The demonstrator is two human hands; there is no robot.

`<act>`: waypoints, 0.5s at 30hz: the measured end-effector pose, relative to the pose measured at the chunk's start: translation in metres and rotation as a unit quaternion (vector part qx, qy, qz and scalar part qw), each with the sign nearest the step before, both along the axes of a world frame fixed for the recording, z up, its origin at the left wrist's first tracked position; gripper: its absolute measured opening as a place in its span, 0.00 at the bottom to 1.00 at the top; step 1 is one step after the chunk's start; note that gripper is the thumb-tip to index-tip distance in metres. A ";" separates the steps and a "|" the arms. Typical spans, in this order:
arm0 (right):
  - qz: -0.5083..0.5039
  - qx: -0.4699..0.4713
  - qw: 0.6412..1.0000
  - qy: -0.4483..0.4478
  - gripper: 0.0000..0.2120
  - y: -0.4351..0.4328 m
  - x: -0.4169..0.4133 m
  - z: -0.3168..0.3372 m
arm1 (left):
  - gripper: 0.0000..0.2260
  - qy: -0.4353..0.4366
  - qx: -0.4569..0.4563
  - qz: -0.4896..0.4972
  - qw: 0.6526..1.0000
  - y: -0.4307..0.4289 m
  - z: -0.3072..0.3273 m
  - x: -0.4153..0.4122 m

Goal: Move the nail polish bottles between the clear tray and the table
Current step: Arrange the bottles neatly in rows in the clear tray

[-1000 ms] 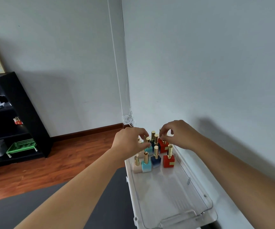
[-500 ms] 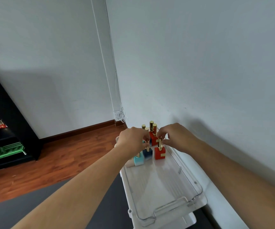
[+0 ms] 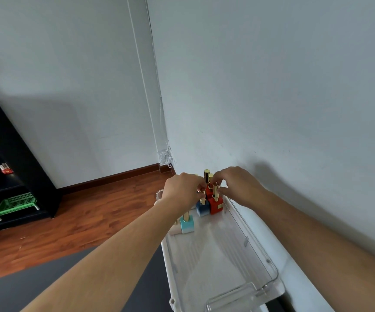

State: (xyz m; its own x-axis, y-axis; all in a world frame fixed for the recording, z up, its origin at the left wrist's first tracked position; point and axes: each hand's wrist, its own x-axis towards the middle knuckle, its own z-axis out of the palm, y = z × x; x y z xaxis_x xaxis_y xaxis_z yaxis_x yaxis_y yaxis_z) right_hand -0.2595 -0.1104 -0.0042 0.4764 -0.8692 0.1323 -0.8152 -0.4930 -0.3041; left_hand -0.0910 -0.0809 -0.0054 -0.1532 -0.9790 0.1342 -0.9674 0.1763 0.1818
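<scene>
A clear tray (image 3: 259, 255) lies on a white table (image 3: 263, 229) against the wall. Several gold-capped nail polish bottles stand at its far end. My left hand (image 3: 183, 190) pinches the gold cap of a dark blue bottle (image 3: 202, 209). My right hand (image 3: 235, 185) pinches the cap of a red bottle (image 3: 215, 206) beside it. Both bottles stand on the tray floor. More red bottles (image 3: 207, 176) rise behind them, partly hidden by my fingers. A light blue bottle (image 3: 187, 225) and a pale pink bottle (image 3: 175, 230) stand at the left, half behind my forearm.
The tray's near handle (image 3: 231, 296) faces me. The wall runs close along the table's right side. On the wooden floor to the left are a black shelf (image 3: 13, 154) with a green basket (image 3: 13, 203) and a dark mat (image 3: 47, 280).
My hands have dropped from the back bottles onto the caps of the front blue and red bottles. The view has swung left and down.
</scene>
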 end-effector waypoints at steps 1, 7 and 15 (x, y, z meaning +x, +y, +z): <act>-0.002 -0.001 1.000 -0.002 0.14 -0.002 0.000 0.000 | 0.09 0.003 -0.003 0.000 1.000 -0.001 -0.001 0.000; -0.001 -0.006 1.000 -0.017 0.13 -0.004 0.000 -0.003 | 0.10 0.021 -0.019 0.001 1.000 -0.001 -0.004 0.004; 0.010 -0.029 0.995 -0.094 0.09 0.005 0.005 0.019 | 0.08 0.075 -0.070 0.042 0.994 0.016 0.016 0.043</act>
State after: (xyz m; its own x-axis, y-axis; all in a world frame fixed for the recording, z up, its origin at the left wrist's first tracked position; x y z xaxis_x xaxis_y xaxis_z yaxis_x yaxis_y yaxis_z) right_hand -0.2549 -0.1057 0.0144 0.4555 -0.8481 0.2706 -0.7365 -0.5298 -0.4205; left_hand -0.0479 -0.0653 0.0104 -0.0396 -0.9574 0.2861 -0.9438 0.1298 0.3040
